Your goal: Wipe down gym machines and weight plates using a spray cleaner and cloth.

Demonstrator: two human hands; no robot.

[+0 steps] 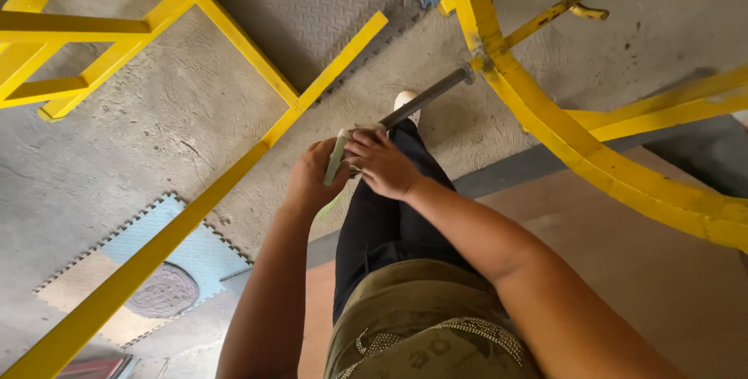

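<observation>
A view from a person's head looks down past their own arms, a dark trouser leg and an olive green top, to a rough grey concrete floor.

Near the centre of the frame both hands meet on the near end of a metal bar (427,97). The left hand (310,178) is wrapped around a pale flat piece (336,158) at the bar's near end, fingers curled shut on it. The right hand (382,164) lies just beside the left, its fingers curved over the top of the same end and touching it, so the grip is closed rather than spread.

From the hands the bar runs up and to the right, dark grey and round, ending against a curved yellow frame (545,122) in the upper right of the frame. The far tip touches this frame where a thin yellow strut joins it. A pale shoe (407,102) shows just under the bar, above the hands.

A long yellow beam (195,208) crosses from the lower left to the upper middle, passing just left of the left hand. More yellow bars sit in the upper left. Foam floor mats (187,258), blue and tan, lie at the lower left, with a round grey drain cover (164,292) among them.
</observation>
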